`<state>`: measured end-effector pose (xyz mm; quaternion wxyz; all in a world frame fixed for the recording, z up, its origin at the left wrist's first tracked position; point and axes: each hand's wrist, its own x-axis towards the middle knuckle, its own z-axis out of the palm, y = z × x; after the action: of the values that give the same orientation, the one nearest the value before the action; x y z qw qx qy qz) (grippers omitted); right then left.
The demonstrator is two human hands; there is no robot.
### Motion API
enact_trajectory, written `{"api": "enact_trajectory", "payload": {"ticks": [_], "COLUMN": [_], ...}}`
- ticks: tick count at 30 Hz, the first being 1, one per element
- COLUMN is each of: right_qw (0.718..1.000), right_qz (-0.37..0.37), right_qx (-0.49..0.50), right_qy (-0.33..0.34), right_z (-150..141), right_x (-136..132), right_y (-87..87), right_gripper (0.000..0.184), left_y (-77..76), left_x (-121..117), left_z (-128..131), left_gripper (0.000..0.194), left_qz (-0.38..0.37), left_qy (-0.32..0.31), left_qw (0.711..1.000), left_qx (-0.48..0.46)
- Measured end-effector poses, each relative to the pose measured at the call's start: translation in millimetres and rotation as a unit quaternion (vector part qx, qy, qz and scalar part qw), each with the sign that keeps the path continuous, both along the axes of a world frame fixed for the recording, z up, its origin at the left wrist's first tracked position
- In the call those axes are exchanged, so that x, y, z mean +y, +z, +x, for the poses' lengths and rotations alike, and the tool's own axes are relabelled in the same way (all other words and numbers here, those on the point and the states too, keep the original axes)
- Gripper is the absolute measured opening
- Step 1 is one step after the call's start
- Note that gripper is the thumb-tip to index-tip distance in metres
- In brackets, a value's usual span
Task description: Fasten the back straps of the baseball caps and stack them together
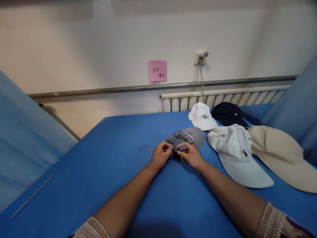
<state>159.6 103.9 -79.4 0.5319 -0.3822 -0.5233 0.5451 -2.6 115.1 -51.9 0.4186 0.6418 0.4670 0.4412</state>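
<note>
A grey cap point(197, 136) with white lettering lies on the blue-covered table, its brim facing away to the right. Both hands are at its near side. My left hand point(160, 155) pinches one end of the cap's dark grey back strap point(182, 148) between closed fingers. Around the strap's other end, the fingers of my right hand point(191, 156) are closed too. Between the hands the near edge of the cap shows black, and the fingers partly cover the strap's fastening.
To the right lie a white cap point(200, 113), a navy cap point(226, 112), a pale cap point(234, 145) and a beige cap point(277, 143). A thin stick point(32, 196) is at the left. Behind the table are a radiator point(174, 103) and a metal rail point(119, 90); blue curtains point(22, 138) hang at both sides.
</note>
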Motion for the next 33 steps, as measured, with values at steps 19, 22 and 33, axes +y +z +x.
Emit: {"api": "enact_trajectory", "payload": {"ticks": [19,22,33], "right_qw": [0.999,0.999,0.997], "right_qz": [0.019,0.020,0.009], "right_qx": [-0.038,-0.036,-0.071], "right_qy": [0.001,-0.003,0.041], "right_z": [-2,-4,-2], "right_x": [1,2,2], "right_y": [-9.6,-12.6,-10.1], "right_gripper": [0.017,0.017,0.017], "left_y": [-0.1,-1.9,-4.4], "left_x": [-5,-1,11], "left_z": [-11,-12,-17], "left_gripper": [0.030,0.031,0.028], "left_qz": [0.216,0.191,0.110], "left_qy": [-0.018,0.015,0.107], "left_qw": [0.909,0.918,0.943], "left_qx": [0.356,0.347,0.297]}}
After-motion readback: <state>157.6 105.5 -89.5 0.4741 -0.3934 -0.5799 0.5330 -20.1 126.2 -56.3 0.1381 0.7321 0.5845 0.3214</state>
